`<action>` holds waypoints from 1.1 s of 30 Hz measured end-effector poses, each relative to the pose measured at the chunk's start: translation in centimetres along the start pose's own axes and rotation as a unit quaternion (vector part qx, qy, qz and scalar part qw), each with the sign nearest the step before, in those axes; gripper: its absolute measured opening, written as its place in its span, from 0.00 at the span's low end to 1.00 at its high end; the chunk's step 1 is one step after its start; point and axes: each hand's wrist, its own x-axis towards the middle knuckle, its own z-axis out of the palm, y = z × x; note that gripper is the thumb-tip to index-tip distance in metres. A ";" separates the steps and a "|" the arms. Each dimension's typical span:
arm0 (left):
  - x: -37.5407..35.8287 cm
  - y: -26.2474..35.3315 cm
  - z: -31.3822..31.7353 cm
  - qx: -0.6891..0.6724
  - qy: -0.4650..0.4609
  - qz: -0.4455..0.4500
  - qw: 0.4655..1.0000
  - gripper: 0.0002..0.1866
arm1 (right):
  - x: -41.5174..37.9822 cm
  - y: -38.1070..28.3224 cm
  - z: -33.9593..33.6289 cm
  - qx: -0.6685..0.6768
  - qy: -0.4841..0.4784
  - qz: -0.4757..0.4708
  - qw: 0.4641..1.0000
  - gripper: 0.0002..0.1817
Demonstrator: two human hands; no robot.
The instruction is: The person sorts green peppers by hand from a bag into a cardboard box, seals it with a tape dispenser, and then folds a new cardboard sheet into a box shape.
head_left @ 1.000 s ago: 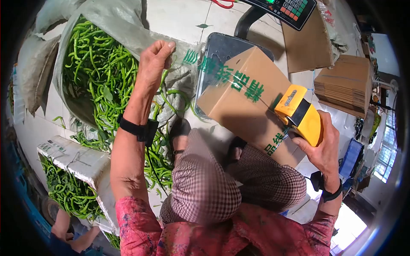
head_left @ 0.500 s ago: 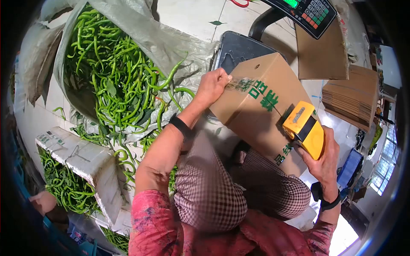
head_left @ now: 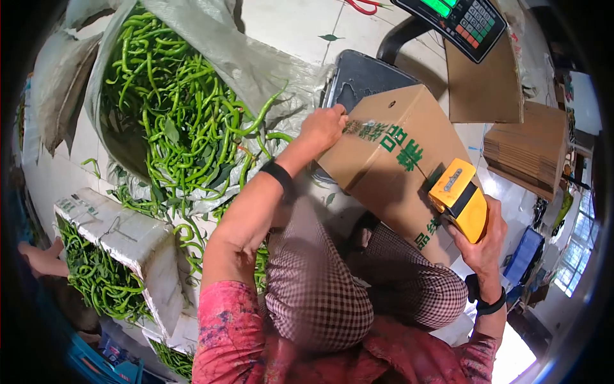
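A brown cardboard box (head_left: 390, 185) with green printing is tilted in front of my knees, against the platform scale. My right hand (head_left: 483, 237) grips a yellow tape dispenser (head_left: 457, 198), whose head rests on the box's seam toward the right. My left hand (head_left: 325, 131) is closed at the box's far left edge, its fingertips pressed down where a shiny strip of clear tape (head_left: 361, 128) lies over the printing. The undersides of the left fingers are hidden.
Green chili peppers (head_left: 182, 128) spill from a large woven sack (head_left: 220, 45) at left. A white foam box (head_left: 121, 233) holds more, with another person's hand (head_left: 48, 259) beside it. Beyond the box stands the scale (head_left: 348, 83); flattened cartons (head_left: 527, 150) stack at right.
My left fingers curl more tightly at the box edge. The dispenser stays at nearly the same place on the seam. At far left, the other person's hand has moved up beside the foam box.
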 end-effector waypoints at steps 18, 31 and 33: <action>-4.3 16.2 -6.6 -0.033 0.174 0.223 0.959 0.30 | -1.3 2.4 0.3 0.056 0.051 -0.054 0.996 0.30; -3.7 16.9 -7.0 0.143 0.064 0.038 0.987 0.31 | -11.1 12.3 -7.0 0.095 -0.004 0.017 0.995 0.26; -3.4 16.6 -7.1 0.130 0.064 0.056 0.988 0.31 | -14.4 15.4 -6.5 0.066 0.023 0.037 0.997 0.26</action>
